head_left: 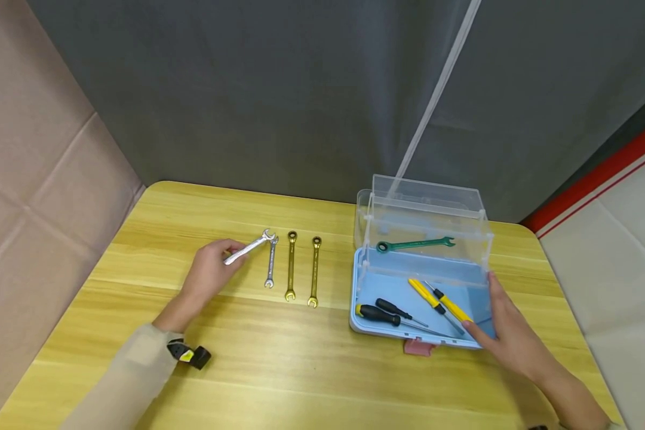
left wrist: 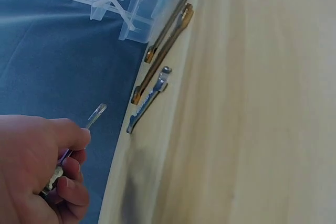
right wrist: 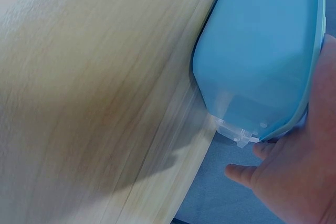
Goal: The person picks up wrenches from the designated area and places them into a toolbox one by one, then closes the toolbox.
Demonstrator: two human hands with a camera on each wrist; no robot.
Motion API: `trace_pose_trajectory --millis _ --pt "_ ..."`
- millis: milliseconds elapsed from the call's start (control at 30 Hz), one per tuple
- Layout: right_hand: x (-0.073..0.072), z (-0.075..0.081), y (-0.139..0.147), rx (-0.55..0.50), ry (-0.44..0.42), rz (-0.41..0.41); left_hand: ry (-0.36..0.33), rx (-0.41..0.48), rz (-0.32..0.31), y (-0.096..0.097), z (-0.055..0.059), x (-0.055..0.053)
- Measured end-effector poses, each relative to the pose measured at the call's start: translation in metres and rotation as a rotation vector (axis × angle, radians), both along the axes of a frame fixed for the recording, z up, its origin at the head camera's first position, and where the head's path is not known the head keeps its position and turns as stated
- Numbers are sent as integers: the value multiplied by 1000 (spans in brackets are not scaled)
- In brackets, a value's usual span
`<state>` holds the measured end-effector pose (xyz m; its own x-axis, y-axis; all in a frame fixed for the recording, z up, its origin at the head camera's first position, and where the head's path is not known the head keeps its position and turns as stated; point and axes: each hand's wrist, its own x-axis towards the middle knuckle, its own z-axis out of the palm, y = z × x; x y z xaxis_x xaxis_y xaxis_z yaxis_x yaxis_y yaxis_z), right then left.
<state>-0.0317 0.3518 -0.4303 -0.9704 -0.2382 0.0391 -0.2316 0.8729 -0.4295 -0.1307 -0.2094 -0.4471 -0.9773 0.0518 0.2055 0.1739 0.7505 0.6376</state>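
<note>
My left hand pinches a silver wrench between thumb and fingers, tilted over the table; in the left wrist view its end pokes past the fingertips. A smaller silver wrench lies just right of it, followed by two gold ratchet wrenches. My right hand grips the right side of a light-blue toolbox, thumb over the front corner and fingers along the outer wall. Yellow-handled screwdrivers and black-handled screwdrivers lie inside the box.
The toolbox's clear lid and tray stand raised at the back. A green ratchet wrench shows by the clear plastic there. A pink latch hangs at the box's front. Beyond the wooden table rises a dark curtain.
</note>
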Motion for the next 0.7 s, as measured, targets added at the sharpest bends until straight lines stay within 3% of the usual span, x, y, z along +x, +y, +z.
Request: trace_pose_trajectory --millis 400,700 --pt "0 0 0 2 -6 -6 -69 36 -61 5 17 -1" --pt "0 -1 0 3 1 -4 -80 43 -103 7 29 -2"
